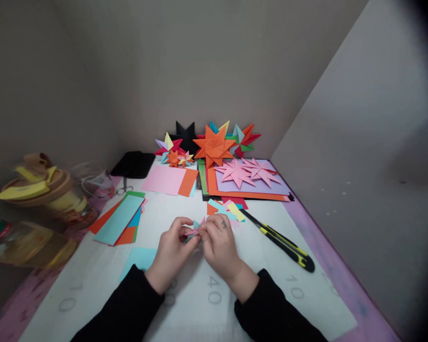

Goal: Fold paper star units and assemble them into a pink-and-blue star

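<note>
Between both hands, above the middle of the white mat (257, 285), is a small folded paper piece (196, 225) in pink and light blue. My left hand (173, 249) pinches it from the left with thumb and forefinger. My right hand (221, 244) closes on its right side, fingertips meeting those of the left. The fingers cover much of the piece, so its full shape is hidden. Just beyond the hands lie small coloured paper strips (225, 210). A light blue sheet (139, 261) sits partly under the left wrist.
A black and yellow utility knife (280, 242) lies at right. Paper strips (121, 216), scissors (124, 186), a bottle (28, 244) and a cup (67, 199) stand or lie at left. Folded paper stars (216, 146) rest against the wall, behind stacked sheets (249, 194).
</note>
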`<action>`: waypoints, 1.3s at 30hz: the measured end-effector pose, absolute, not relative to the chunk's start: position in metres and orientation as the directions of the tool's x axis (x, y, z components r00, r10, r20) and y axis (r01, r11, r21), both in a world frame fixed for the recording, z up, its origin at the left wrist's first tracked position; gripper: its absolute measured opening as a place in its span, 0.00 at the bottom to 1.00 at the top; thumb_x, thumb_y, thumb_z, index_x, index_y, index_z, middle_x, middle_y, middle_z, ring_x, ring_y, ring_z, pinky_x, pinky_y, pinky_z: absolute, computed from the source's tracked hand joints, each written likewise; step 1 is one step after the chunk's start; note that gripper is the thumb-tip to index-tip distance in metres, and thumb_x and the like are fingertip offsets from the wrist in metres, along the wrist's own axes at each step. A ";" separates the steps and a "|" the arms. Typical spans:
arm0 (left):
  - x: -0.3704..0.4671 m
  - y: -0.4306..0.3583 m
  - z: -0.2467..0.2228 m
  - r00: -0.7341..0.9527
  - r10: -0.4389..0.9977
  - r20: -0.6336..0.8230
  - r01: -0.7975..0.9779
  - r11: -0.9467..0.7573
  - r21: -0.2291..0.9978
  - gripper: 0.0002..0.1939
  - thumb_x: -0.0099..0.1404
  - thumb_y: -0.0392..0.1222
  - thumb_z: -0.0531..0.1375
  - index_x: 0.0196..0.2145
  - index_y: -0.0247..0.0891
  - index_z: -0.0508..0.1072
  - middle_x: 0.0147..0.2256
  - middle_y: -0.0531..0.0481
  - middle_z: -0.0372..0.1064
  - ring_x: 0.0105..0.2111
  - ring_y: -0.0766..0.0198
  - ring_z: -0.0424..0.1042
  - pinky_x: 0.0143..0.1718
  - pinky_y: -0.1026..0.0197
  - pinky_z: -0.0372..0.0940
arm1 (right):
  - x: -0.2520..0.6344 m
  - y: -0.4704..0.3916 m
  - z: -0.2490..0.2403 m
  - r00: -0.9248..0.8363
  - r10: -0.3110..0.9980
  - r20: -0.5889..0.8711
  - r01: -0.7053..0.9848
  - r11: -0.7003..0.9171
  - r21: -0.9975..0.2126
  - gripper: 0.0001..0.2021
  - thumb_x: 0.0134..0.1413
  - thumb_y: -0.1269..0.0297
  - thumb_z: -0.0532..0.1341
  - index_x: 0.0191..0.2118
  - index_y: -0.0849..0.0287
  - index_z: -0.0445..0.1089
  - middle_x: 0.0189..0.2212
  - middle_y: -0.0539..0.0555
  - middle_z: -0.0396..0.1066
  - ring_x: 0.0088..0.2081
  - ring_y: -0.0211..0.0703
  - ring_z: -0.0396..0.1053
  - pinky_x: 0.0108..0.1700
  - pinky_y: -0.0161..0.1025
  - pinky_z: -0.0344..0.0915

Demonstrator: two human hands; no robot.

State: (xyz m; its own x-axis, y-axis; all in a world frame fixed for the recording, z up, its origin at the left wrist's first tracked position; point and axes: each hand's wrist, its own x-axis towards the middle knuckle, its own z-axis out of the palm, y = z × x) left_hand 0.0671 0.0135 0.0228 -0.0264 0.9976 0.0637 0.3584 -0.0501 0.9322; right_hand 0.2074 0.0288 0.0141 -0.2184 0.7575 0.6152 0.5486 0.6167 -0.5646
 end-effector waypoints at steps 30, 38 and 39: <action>0.066 0.016 0.021 -0.043 0.999 0.010 0.225 0.000 0.974 0.16 0.54 0.39 0.62 0.39 0.39 0.62 0.27 0.54 0.72 0.28 0.65 0.72 0.29 0.66 0.64 | 0.208 0.031 0.012 -0.147 0.689 0.710 0.474 0.679 -0.561 0.10 0.53 0.78 0.56 0.33 0.57 0.71 0.31 0.54 0.64 0.38 0.45 0.60 0.40 0.46 0.64; 0.066 0.014 0.027 -0.071 0.993 0.090 0.314 -0.063 0.947 0.13 0.55 0.38 0.61 0.39 0.40 0.64 0.28 0.54 0.74 0.31 0.63 0.75 0.32 0.64 0.66 | 0.209 0.029 0.013 -0.121 0.656 0.745 0.462 0.701 -0.543 0.08 0.53 0.76 0.58 0.34 0.56 0.70 0.30 0.53 0.64 0.36 0.43 0.61 0.41 0.46 0.65; 0.065 0.013 0.027 -0.077 0.990 0.118 0.337 -0.085 0.938 0.13 0.55 0.38 0.60 0.39 0.40 0.64 0.29 0.54 0.74 0.31 0.63 0.75 0.33 0.64 0.67 | 0.209 0.029 0.013 -0.116 0.652 0.749 0.459 0.704 -0.542 0.08 0.53 0.76 0.58 0.35 0.56 0.70 0.30 0.53 0.64 0.36 0.43 0.61 0.41 0.47 0.65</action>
